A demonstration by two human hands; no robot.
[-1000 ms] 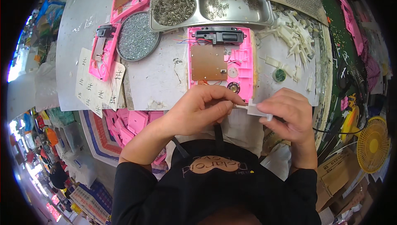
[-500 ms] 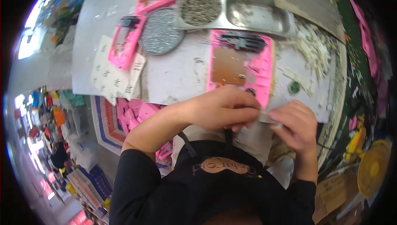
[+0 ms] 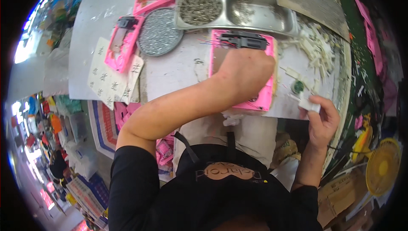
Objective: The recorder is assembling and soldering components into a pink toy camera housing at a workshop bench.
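Open rectangular pink plastic casing [image 3: 265, 101]: it lies on the white surface [image 3: 170, 73], in front of the person.
Left hand [image 3: 247, 73]: it is above the middle of the casing, fingers curled inward; the fingertips are hidden, so I cannot tell whether they hold something.
Right hand [image 3: 323, 118]: to the right of the casing and apart from it, thumb and fingers pinch a small white plastic block [image 3: 309, 104].
Risk for the block: it could slip down near the casing's right side, if the pinch becomes loose.
Risk for the wires: the thin coloured wires [image 3: 207, 42] at the casing's far left corner could be pulled, if the left hand catches them.
Risk for the board: the flat brown circuit board [image 3: 217, 57] in the casing could be pressed by mistake, because the left hand covers most of it.
In the way: the long black plastic module [image 3: 246, 41] along the casing's far side leaves little room for fingers.
Right of the casing: a loose heap of white plastic pieces [image 3: 316, 46], and a small round green object [image 3: 297, 87] just beside the block.
Beyond the casing: a steel compartment tray [image 3: 272, 22].
Left of the casing: a round grey dish [image 3: 163, 54] of metal bits; farther left, a narrow pink frame [image 3: 117, 65] on pale marked sheets [image 3: 97, 76].
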